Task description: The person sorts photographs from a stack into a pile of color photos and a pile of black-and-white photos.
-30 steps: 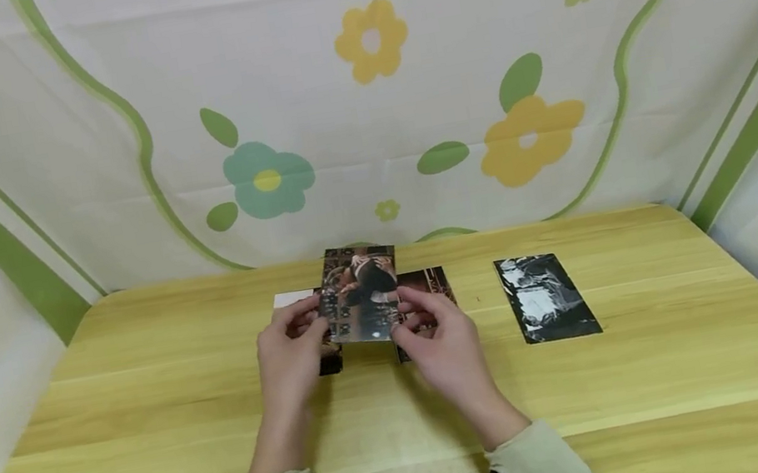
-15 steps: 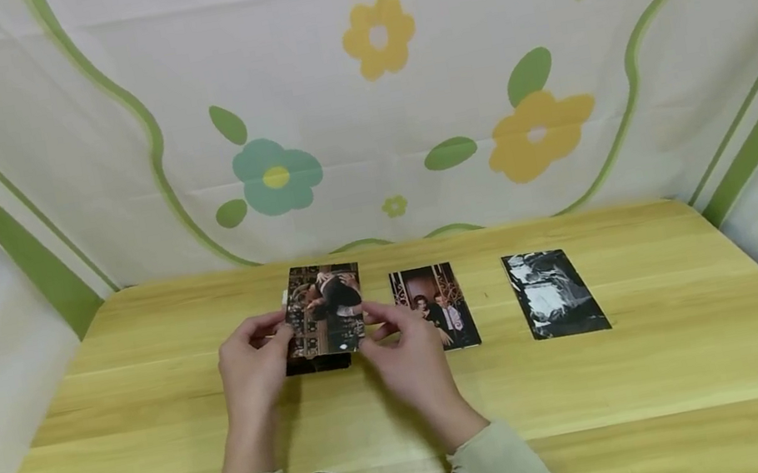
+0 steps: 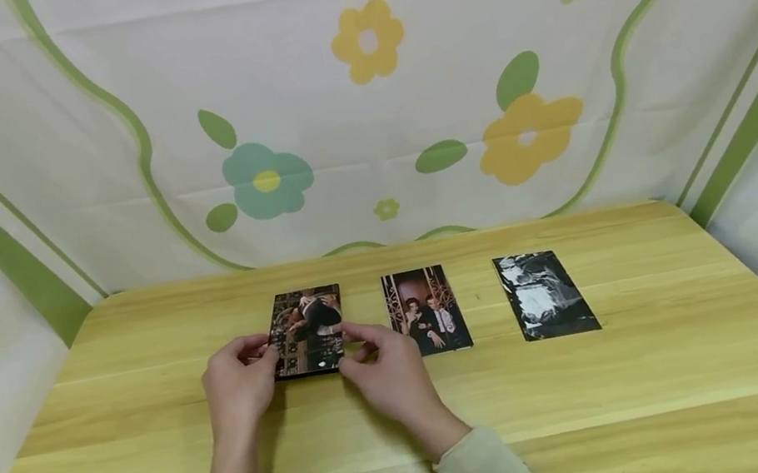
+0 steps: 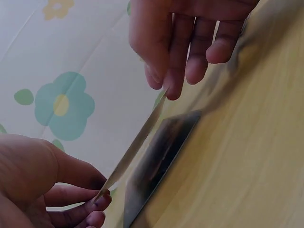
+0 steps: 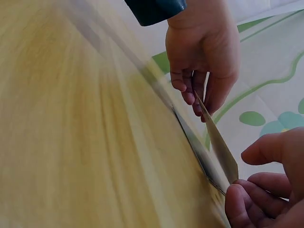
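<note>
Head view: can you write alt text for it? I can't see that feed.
A left hand and a right hand hold a color photo card by its sides over a wood-grain table. To its right, a card showing two figures and a black-and-white card lie in a row before a flower-print backdrop.

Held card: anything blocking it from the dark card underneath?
Nothing visible but perhaps fingertips: the left hand and right hand hold the edges of the held card, and a gap separates it from the dark card.

Fingers (image 3: 368, 333) on pic (image 3: 307, 325), 2 pics (image 3: 431, 316) to R
</note>
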`<state>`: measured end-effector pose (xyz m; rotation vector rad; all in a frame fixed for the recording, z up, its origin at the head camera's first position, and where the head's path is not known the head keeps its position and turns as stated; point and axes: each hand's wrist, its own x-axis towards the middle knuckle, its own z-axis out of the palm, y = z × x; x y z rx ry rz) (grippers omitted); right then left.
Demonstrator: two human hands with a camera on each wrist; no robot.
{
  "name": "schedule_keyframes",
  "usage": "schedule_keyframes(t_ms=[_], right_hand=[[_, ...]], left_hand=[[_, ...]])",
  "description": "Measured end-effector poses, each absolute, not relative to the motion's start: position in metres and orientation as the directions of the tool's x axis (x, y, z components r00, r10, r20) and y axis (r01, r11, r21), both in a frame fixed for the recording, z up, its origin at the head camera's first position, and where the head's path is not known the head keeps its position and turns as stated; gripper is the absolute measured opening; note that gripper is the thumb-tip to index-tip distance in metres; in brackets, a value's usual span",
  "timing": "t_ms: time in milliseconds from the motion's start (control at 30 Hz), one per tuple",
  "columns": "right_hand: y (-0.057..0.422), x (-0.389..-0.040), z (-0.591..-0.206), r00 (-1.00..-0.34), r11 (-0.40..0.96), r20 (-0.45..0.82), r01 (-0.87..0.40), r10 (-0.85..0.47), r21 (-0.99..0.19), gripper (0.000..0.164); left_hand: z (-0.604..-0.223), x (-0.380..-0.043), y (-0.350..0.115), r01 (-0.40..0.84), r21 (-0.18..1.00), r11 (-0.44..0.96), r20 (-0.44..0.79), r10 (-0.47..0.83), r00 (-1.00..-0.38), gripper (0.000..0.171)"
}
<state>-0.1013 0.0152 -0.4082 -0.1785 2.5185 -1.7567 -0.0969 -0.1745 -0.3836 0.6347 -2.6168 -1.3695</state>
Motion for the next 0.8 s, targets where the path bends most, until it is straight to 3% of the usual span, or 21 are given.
schedule_keyframes(t_ms=[400, 800], right_hand=[[0.009, -0.098, -0.415, -0.983, 0.41, -0.024, -0.053, -0.18, -0.911, 0.055], [0.006, -0.1, -0.418, -0.984, 0.405, 0.03, -0.099, -0.174, -0.909, 0.055]], left_hand=[[-0.402, -0.1, -0.178, -0.323, 0.793, 0.517, -0.077, -0.441, -0.894, 0.03], [-0.407, -0.103, -0.177, -0.296, 0.811, 0.504, -0.042, -0.455, -0.89, 0.034]])
